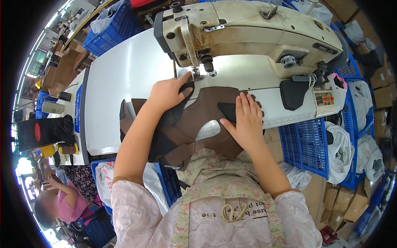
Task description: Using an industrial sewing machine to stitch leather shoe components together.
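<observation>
A brown and black cut piece (198, 111), which looks like leather panels joined together, lies across the front of the sewing machine bed and hangs over the edge toward my apron. My left hand (169, 93) grips its black end between thumb and index finger, close beside the presser foot (196, 74). The other fingers of that hand are partly hidden. My right hand (249, 118) lies flat on the right part of the piece, fingers stretched out and thumb apart. The cream sewing machine (248, 33) stands just beyond both hands.
A black flat piece (292, 94) lies on the bed at right, beside a recess with orange bobbins (327, 99). Blue crates (304, 144) with white bags stand at the right. Thread spools (67, 149) sit at the left. Another person (70, 202) sits at the lower left.
</observation>
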Motion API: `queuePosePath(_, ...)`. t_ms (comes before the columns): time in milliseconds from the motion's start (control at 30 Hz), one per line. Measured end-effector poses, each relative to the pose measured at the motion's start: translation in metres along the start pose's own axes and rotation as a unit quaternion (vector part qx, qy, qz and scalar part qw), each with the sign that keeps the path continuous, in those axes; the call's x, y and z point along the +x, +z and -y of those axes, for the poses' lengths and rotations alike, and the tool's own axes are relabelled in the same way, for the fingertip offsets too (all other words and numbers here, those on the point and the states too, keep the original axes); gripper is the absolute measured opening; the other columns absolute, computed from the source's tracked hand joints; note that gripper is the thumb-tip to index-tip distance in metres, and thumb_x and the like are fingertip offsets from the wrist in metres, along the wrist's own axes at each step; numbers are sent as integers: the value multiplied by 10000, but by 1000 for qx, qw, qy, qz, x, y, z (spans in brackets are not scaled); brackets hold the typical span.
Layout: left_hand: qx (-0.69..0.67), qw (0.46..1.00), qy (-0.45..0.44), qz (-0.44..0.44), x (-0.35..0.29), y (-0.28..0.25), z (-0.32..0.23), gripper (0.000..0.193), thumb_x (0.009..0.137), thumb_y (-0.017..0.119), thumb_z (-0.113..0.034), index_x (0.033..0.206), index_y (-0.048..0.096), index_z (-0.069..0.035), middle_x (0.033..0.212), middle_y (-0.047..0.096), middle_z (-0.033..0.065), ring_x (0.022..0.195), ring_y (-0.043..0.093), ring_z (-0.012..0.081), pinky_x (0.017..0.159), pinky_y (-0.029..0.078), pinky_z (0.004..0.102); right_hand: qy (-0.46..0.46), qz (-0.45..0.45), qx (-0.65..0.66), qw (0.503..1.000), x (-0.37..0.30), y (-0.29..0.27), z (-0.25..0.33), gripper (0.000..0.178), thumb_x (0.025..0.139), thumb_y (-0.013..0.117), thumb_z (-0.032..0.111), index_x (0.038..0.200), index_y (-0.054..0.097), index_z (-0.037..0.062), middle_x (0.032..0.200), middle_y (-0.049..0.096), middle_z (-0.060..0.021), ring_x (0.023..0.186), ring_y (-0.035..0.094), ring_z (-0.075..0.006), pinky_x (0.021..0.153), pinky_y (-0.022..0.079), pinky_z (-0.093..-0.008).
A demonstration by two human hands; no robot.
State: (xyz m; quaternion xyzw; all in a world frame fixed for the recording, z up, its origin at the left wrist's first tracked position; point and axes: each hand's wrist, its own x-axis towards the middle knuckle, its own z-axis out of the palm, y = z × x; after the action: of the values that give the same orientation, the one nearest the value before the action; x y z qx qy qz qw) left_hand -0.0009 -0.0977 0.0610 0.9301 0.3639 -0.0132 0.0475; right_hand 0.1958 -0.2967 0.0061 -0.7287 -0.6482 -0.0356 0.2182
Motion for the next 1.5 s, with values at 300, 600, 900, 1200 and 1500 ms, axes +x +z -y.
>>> queuePosePath(300,39,995,-81,32,13,-2,20,486,942,508,-474,1352,543,-216,843,704,137,804,686,324,705,529,438,4,-1,7,1000,7,3,-2,802,831,666,494,1333,474,-101,1416,463,-220,1343,386,-376,1108,283,-492)
queuePosePath(600,-156,971,-180,-28,4,-17,27,302,887,643,-300,1110,582,-107,844,683,144,821,658,336,731,494,455,-7,-8,6,1000,26,10,-8,796,820,676,494,1320,493,-97,1395,485,-219,1343,399,-365,1116,289,-481)
queuePosePath(900,-107,988,52,-95,0,11,4,205,858,673,-206,998,605,-73,1023,646,99,929,619,332,782,493,433,2,5,17,1000,31,9,-11,793,829,672,495,1330,481,-89,1409,472,-221,1352,391,-363,1132,273,-479)
queuePosePath(1200,-157,983,35,-85,-28,16,-6,385,848,677,-143,1222,622,-64,1343,567,148,1240,526,348,1032,444,414,0,9,16,1000,31,8,-11,802,828,672,503,1334,478,-87,1421,465,-211,1365,383,-353,1142,265,-479)
queuePosePath(1500,-168,978,83,-93,-30,24,4,345,856,650,-78,1199,644,-46,1357,557,158,1276,501,346,1054,427,417,-3,4,9,1000,33,7,-9,764,826,684,452,1333,482,-83,1417,465,-222,1355,390,-372,1132,275,-483)
